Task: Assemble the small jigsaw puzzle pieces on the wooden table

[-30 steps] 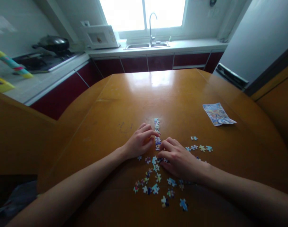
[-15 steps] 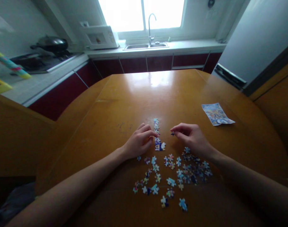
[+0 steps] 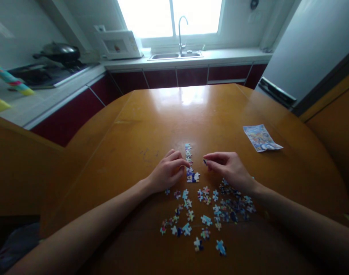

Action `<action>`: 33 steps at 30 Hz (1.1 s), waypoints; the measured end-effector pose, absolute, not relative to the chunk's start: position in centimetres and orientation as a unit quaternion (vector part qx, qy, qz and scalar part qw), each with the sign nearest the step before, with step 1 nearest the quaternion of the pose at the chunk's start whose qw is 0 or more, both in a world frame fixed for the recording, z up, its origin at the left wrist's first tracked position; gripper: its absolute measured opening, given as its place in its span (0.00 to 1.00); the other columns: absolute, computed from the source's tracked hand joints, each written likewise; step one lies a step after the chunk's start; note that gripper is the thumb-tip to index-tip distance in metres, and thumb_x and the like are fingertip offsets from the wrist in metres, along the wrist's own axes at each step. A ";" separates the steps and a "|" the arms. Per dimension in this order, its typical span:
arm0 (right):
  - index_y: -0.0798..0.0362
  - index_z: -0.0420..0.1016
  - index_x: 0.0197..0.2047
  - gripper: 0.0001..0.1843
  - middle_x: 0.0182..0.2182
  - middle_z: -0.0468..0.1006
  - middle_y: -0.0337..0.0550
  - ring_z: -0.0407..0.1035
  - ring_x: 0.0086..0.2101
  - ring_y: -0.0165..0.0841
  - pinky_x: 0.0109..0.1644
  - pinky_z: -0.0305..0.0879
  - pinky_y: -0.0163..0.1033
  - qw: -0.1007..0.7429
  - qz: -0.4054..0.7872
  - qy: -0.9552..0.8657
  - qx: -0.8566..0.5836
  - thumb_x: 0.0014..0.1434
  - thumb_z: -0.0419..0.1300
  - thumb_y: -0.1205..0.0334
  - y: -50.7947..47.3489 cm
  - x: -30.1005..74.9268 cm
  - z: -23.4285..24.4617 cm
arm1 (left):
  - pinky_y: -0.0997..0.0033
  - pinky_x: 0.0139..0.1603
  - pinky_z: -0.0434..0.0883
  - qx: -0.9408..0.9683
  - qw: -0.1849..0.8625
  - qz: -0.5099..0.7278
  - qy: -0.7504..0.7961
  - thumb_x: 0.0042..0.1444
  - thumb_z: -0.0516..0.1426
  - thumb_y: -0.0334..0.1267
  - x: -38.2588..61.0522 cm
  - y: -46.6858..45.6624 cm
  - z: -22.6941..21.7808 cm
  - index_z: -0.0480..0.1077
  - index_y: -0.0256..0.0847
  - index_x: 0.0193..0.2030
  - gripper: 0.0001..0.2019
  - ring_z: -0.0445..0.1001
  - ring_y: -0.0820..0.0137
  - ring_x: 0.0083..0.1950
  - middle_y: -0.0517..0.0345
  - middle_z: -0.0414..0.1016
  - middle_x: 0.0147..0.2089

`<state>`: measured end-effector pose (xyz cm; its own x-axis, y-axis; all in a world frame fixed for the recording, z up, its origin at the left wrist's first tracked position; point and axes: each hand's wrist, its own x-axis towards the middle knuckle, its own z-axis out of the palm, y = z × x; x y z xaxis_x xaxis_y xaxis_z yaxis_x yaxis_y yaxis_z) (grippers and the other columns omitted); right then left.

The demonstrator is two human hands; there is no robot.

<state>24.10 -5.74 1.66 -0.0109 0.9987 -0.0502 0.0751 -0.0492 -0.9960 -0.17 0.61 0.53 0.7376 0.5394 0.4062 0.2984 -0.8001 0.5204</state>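
A narrow strip of joined puzzle pieces (image 3: 188,153) lies upright in view on the wooden table, with a short extension to the right at its near end. My left hand (image 3: 170,170) rests at the strip's left side, index finger stretched onto it and thumb apart below; the other fingers are loosely bent. Just right of the strip, my right hand (image 3: 230,167) pinches a small dark-and-light puzzle piece (image 3: 205,162) between thumb and fingertips, a little off the strip. Nearer to me lie loose puzzle pieces (image 3: 206,220), with a dense pile of pieces (image 3: 237,208) below my right wrist.
A creased picture sheet (image 3: 261,138) lies on the table (image 3: 163,122) at the right. Beyond the table are a sink (image 3: 165,56), a white microwave (image 3: 119,45) and a stove with a dark pan (image 3: 61,52). The fridge (image 3: 308,49) stands at the right.
My right hand has moved slightly left toward the strip, and the pinched puzzle piece has turned in its fingertips. My left hand keeps its place on the strip. The whole view has shifted a little.
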 end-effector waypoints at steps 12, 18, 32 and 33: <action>0.54 0.84 0.41 0.12 0.33 0.85 0.46 0.79 0.31 0.33 0.37 0.79 0.40 0.473 0.514 -0.535 -0.475 0.52 0.72 0.61 -6.4 23.3 1.2 | 0.67 0.42 0.67 0.907 0.126 0.339 0.216 0.63 0.62 0.38 0.0 0.4 0.0 0.76 0.43 0.45 0.05 0.65 0.66 0.40 0.57 0.68 0.35; 0.53 0.84 0.40 0.09 0.33 0.85 0.44 0.78 0.32 0.33 0.38 0.77 0.40 0.467 0.481 -0.580 -0.462 0.54 0.71 0.61 -7.0 22.5 0.7 | 0.67 0.41 0.65 0.906 0.092 0.371 0.182 0.59 0.66 0.44 0.1 -0.1 0.0 0.76 0.43 0.44 0.10 0.64 0.67 0.37 0.59 0.67 0.33; 0.52 0.81 0.38 0.06 0.33 0.83 0.43 0.77 0.33 0.33 0.37 0.73 0.39 0.456 0.351 -0.692 -0.435 0.57 0.70 0.63 -6.9 22.3 0.7 | 0.67 0.39 0.65 0.899 0.112 0.377 0.191 0.61 0.64 0.43 0.2 -0.5 0.4 0.77 0.43 0.42 0.08 0.64 0.68 0.36 0.59 0.67 0.31; 0.52 0.81 0.39 0.06 0.33 0.83 0.43 0.76 0.33 0.33 0.36 0.73 0.39 0.457 0.349 -0.696 -0.431 0.57 0.70 0.62 -6.9 22.3 0.7 | 0.67 0.39 0.65 0.899 0.111 0.378 0.194 0.61 0.64 0.43 0.2 -0.5 0.4 0.77 0.43 0.41 0.08 0.64 0.68 0.36 0.59 0.67 0.31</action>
